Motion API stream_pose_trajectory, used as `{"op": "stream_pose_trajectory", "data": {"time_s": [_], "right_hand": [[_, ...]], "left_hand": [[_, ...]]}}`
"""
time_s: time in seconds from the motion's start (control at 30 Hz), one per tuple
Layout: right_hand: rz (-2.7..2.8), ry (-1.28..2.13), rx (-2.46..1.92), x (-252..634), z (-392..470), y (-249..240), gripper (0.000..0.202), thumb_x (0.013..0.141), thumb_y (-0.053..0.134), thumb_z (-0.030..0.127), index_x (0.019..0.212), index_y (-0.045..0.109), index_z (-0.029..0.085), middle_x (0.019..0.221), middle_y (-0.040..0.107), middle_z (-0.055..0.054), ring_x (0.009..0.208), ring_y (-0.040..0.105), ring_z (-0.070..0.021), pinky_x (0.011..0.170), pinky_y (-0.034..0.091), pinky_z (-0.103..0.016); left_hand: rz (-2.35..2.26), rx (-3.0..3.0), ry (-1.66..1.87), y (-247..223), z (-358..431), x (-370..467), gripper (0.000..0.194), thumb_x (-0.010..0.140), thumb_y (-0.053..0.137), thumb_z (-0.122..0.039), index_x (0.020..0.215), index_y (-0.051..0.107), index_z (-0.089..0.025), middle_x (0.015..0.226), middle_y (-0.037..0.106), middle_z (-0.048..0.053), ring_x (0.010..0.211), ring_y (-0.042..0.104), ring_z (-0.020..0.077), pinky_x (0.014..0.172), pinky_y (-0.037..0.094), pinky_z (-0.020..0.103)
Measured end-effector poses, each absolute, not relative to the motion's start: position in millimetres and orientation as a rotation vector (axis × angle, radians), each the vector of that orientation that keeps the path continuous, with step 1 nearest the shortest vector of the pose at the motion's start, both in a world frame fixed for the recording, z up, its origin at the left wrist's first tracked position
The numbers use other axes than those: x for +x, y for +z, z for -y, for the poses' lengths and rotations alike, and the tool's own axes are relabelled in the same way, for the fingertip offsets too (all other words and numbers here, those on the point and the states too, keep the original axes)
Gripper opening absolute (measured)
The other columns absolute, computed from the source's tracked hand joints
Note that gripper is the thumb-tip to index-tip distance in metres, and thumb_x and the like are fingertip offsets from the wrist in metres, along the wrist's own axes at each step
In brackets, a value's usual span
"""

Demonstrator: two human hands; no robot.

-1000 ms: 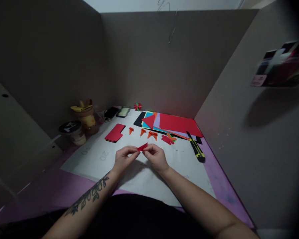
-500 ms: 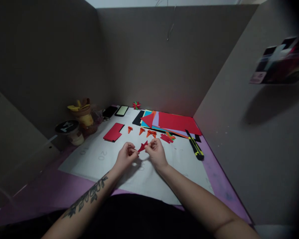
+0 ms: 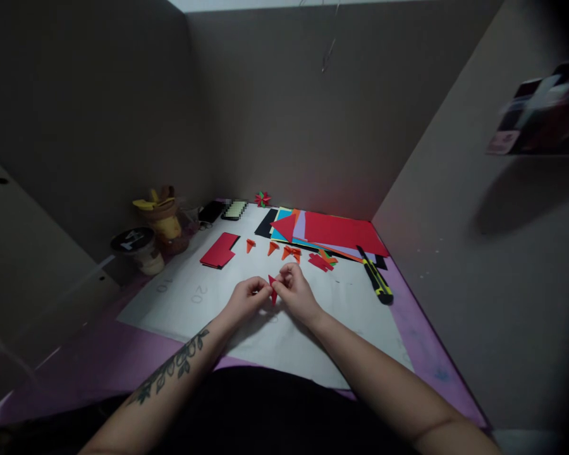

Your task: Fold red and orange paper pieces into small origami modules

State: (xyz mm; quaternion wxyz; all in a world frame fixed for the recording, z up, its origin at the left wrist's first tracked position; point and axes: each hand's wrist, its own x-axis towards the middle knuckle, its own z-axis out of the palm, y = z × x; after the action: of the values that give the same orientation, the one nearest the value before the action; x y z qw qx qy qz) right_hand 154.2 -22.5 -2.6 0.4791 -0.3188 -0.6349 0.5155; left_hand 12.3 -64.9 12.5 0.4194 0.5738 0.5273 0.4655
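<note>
A small folded piece of red paper (image 3: 274,292) is pinched between my two hands, above the white sheet (image 3: 171,309). My left hand (image 3: 250,296) grips its left side with thumb and fingertips. On its right side my right hand (image 3: 294,292) holds it the same way. Several small folded orange pieces (image 3: 250,245) lie in a row just beyond my hands. Right of them are red cut strips (image 3: 320,261) with an orange and green piece (image 3: 329,256). A stack of red paper (image 3: 219,250) lies to the left.
Large coloured sheets (image 3: 346,232) lie at the back right, with a yellow and black cutter (image 3: 377,278) in front. A red and green paper star (image 3: 262,199) and a phone (image 3: 234,210) are at the back. Cups (image 3: 142,249) stand left; partition walls surround the table.
The red piece has turned from slanting to upright between my fingers, and my hands have come closer together. The whole view has shifted slightly.
</note>
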Motion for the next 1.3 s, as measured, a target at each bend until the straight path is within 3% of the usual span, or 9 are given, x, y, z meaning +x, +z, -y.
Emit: {"op": "stream_pose_trajectory", "data": {"time_s": [0.2, 0.4, 0.67, 1.07, 1.3], "right_hand": [[1.402, 1.354, -0.743, 152.2, 20.9, -4.0, 0.034, 0.073, 0.06, 0.023, 0.098, 0.036, 0.024, 0.065, 0.055, 0.008, 0.055, 0.053, -0.011, 0.054, 0.042, -0.023], [1.339, 1.423, -0.729, 152.0, 18.5, -3.2, 0.033, 0.07, 0.062, 0.022, 0.09, 0.037, 0.024, 0.058, 0.052, 0.011, 0.047, 0.049, -0.0091, 0.049, 0.038, -0.02], [1.427, 1.419, -0.742, 148.5, 22.8, -0.3, 0.025, 0.074, 0.056, 0.022, 0.093, 0.04, 0.022, 0.06, 0.049, 0.01, 0.052, 0.047, -0.0091, 0.054, 0.036, -0.021], [1.413, 1.4, -0.766, 153.2, 23.8, -3.2, 0.027, 0.074, 0.056, 0.02, 0.094, 0.038, 0.023, 0.062, 0.052, 0.009, 0.057, 0.049, -0.0104, 0.06, 0.038, -0.023], [1.474, 1.298, -0.842, 154.9, 19.7, -3.0, 0.02, 0.074, 0.059, 0.026, 0.09, 0.049, 0.02, 0.072, 0.049, 0.004, 0.064, 0.048, -0.0111, 0.062, 0.039, -0.024]], "left_hand": [[-1.161, 1.322, 1.12, 11.8, 62.8, 12.3, 0.015, 0.071, 0.059, -0.024, 0.059, 0.057, -0.015, 0.055, 0.056, -0.001, 0.053, 0.051, 0.0103, 0.055, 0.04, 0.023], [-1.208, 1.286, 1.131, 7.8, 62.2, 13.3, 0.016, 0.07, 0.063, -0.03, 0.069, 0.06, -0.014, 0.057, 0.059, 0.0, 0.051, 0.052, 0.0099, 0.051, 0.039, 0.022], [-1.403, 1.302, 1.298, 10.8, 61.0, 11.6, 0.02, 0.071, 0.063, -0.031, 0.06, 0.058, -0.014, 0.053, 0.053, -0.003, 0.048, 0.043, 0.0081, 0.048, 0.032, 0.021], [-1.391, 1.145, 1.529, 12.5, 59.0, 3.9, 0.025, 0.074, 0.06, -0.034, 0.059, 0.056, -0.015, 0.055, 0.053, -0.003, 0.055, 0.045, 0.0091, 0.057, 0.036, 0.021], [-1.371, 1.219, 1.332, 11.3, 61.4, 9.4, 0.023, 0.072, 0.062, -0.034, 0.062, 0.058, -0.014, 0.057, 0.056, -0.002, 0.053, 0.047, 0.0093, 0.053, 0.034, 0.021]]}}
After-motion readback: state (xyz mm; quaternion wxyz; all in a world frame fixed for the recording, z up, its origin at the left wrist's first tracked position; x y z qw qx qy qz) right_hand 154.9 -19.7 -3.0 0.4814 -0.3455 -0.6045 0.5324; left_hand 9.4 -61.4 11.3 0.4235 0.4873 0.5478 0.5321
